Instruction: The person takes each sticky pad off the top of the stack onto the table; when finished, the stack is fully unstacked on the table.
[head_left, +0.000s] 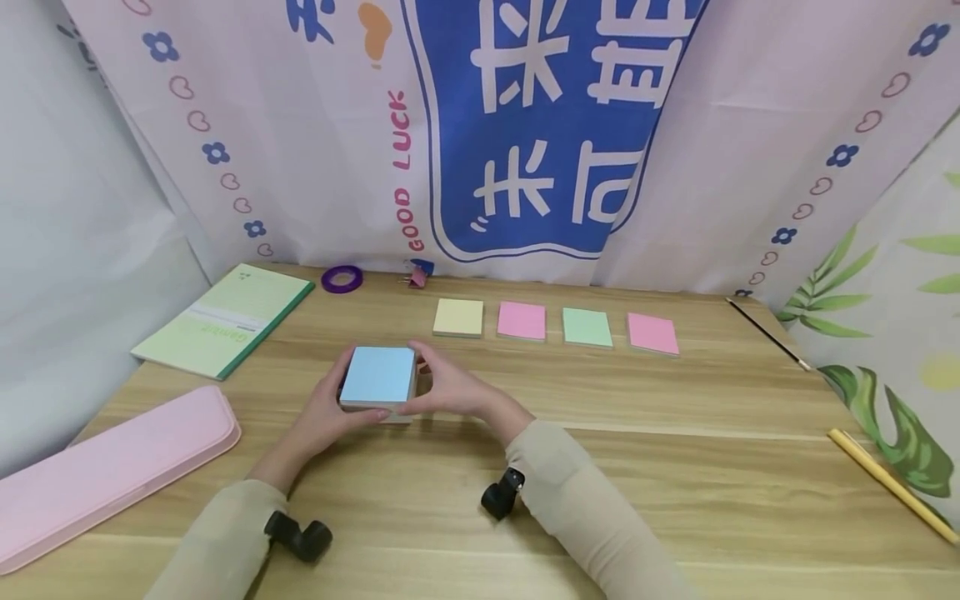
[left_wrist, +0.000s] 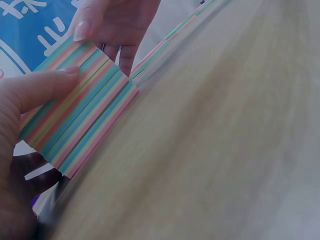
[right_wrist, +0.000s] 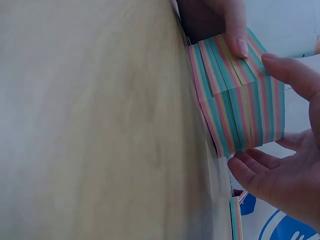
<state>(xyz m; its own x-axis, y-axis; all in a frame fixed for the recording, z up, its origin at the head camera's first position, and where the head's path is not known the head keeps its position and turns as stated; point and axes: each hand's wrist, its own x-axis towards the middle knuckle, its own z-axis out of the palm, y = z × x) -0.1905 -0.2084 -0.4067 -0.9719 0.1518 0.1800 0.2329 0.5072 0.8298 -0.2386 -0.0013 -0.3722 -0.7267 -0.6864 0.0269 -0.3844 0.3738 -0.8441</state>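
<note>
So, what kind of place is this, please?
Probably a desk set up for stationery work, in front of hung printed cloth rather than a plain room. A wooden table carries a green notebook, a pink pencil case and a row of sticky-note pads; both hands hold a striped note block.

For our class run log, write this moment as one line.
left hand: grips sticky-note block | right hand: grips block | four note pads: lying behind on table

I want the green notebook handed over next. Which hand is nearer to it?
Left. The left hand holds the near-left side of the sticky-note block, toward the green notebook. The right hand grips the block's far side.
</note>
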